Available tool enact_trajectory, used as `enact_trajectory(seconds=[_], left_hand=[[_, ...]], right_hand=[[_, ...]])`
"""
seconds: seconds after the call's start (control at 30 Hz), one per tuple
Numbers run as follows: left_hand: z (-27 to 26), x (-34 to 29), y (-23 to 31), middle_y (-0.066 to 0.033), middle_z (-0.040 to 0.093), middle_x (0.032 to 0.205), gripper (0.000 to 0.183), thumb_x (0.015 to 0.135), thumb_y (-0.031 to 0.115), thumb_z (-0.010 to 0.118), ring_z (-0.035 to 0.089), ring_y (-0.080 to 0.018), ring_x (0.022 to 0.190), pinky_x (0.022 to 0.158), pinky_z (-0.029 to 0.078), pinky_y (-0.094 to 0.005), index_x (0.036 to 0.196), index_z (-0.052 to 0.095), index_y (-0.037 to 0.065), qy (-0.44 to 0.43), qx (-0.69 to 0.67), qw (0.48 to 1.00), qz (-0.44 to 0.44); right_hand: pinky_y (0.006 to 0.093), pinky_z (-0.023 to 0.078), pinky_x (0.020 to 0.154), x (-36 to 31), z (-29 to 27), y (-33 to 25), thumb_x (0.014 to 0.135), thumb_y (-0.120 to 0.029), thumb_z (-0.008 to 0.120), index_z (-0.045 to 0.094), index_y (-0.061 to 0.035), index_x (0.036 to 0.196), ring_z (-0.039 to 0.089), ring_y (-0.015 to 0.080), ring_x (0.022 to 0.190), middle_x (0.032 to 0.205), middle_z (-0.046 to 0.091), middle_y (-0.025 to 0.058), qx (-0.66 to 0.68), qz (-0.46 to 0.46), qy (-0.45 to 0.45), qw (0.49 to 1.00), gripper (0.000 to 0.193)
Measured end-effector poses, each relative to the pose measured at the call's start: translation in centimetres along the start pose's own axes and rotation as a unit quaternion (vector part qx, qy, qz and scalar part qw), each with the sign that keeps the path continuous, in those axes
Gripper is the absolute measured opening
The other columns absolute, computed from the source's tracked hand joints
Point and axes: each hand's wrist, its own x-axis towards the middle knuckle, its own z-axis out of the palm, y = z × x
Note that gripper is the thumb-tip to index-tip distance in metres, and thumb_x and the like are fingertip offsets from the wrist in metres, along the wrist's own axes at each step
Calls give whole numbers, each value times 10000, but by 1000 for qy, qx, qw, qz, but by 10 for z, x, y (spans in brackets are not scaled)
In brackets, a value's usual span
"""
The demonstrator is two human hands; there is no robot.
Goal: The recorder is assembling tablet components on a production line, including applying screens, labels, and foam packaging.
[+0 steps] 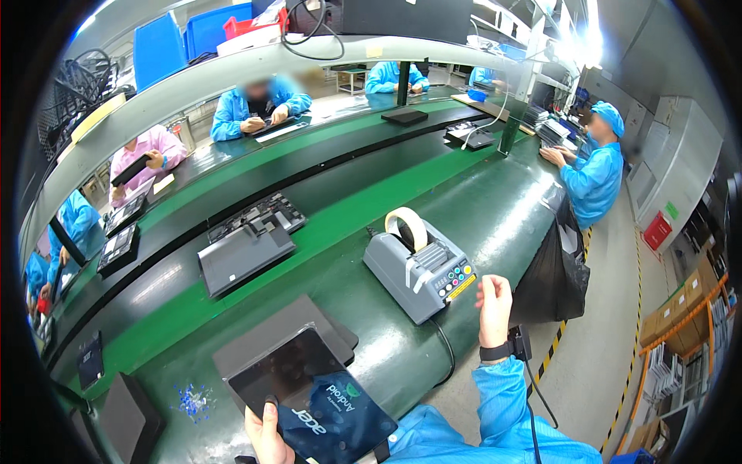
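Note:
My left hand (268, 435) grips the lower left edge of a tablet (309, 390), its thumb over the front. The tablet's dark screen is lit with a logo and lies tilted toward me, above a grey foam pad (267, 329) on the bench. My right hand (495, 309) is raised just right of a grey tape dispenser (421, 267), fingers curled together; whatever may be between them is too small to make out. A roll of pale tape (407, 226) sits on top of the dispenser, and a short strip of tape shows at its front.
Small blue and clear scraps (195, 402) lie left of the tablet, near a dark block (127, 417). Opened laptop parts (247, 251) rest on the green bench (340, 205). A black bag (553, 278) hangs at the right edge. Several co-workers in blue (595, 178) sit or stand around.

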Motion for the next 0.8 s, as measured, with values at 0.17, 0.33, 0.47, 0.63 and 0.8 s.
enact_trajectory(seconds=[0.17, 0.33, 0.47, 0.63, 0.8], left_hand=[[3, 1, -3, -76, 577, 1213, 374, 927, 132, 562, 530, -171, 1087, 965, 387, -306, 1266, 501, -12, 12, -4, 1000, -8], [6, 0, -1, -75, 581, 1205, 368, 926, 132, 563, 533, -167, 1080, 957, 391, -301, 1260, 505, -12, 9, -4, 1000, -5], [4, 3, -4, -74, 582, 1204, 363, 928, 131, 562, 532, -166, 1080, 955, 391, -297, 1256, 509, -13, 11, -4, 1000, -10], [7, 3, -5, -73, 582, 1203, 361, 927, 134, 566, 531, -166, 1081, 958, 389, -297, 1252, 514, -14, 9, -3, 1000, -15], [7, 3, -8, -72, 581, 1207, 368, 927, 135, 567, 529, -166, 1086, 964, 386, -299, 1257, 511, -16, 12, 11, 1000, -19]], right_hand=[[290, 425, 842, 27, 4, -13, 925, -253, 557, 557, -57, 1145, 524, 123, 996, 1075, 574, 33, 22, -12, -171, 985, 295], [273, 422, 860, 36, 5, -9, 925, -206, 560, 545, -10, 1150, 530, 114, 977, 1061, 585, 41, 45, 29, -209, 976, 299], [263, 422, 879, 32, 9, -12, 924, -169, 565, 540, 26, 1143, 535, 121, 980, 1065, 590, 66, 69, 34, -202, 976, 295], [265, 419, 892, 34, 9, -7, 923, -165, 568, 542, 25, 1139, 537, 125, 990, 1071, 591, 72, 82, 34, -192, 977, 289], [264, 413, 904, 34, 8, -13, 921, -159, 569, 545, 29, 1127, 535, 129, 1002, 1076, 590, 73, 80, 51, -192, 977, 281]])
